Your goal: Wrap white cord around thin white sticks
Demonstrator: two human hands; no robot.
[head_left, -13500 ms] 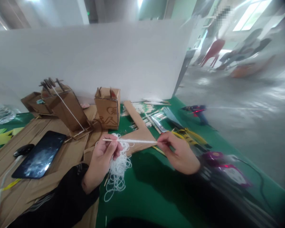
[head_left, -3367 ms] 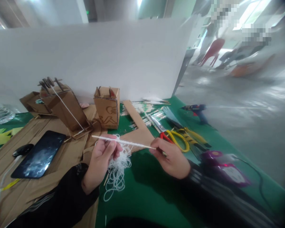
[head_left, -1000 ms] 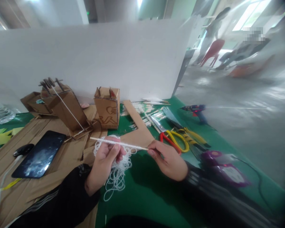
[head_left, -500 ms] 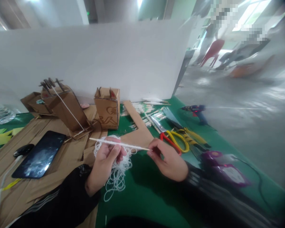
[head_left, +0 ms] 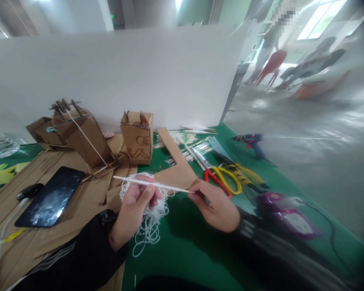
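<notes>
A thin wooden stick [head_left: 170,187], wound with white string along much of its length, lies nearly level between my two hands. My left hand [head_left: 139,198] pinches it near the middle, thumb on top. At its right end, the bare tip sits between the thumb and fingers of my right hand [head_left: 214,206]. Beneath and around my left hand is a loose tangle of white string [head_left: 147,232] on the green table. An L-shaped strip of cardboard [head_left: 182,169] rests just behind my hands.
Scissors [head_left: 223,180] and yellow-black pliers [head_left: 245,176] lie to the right, with a glue gun [head_left: 250,141] beyond. Cardboard boxes [head_left: 138,139] stand at the back, near bundled sticks [head_left: 182,139]. A phone [head_left: 51,198] is at left. A white panel [head_left: 124,72] closes the far side.
The stick has tilted or shifted very slightly. Both hands keep almost the same place and hold.
</notes>
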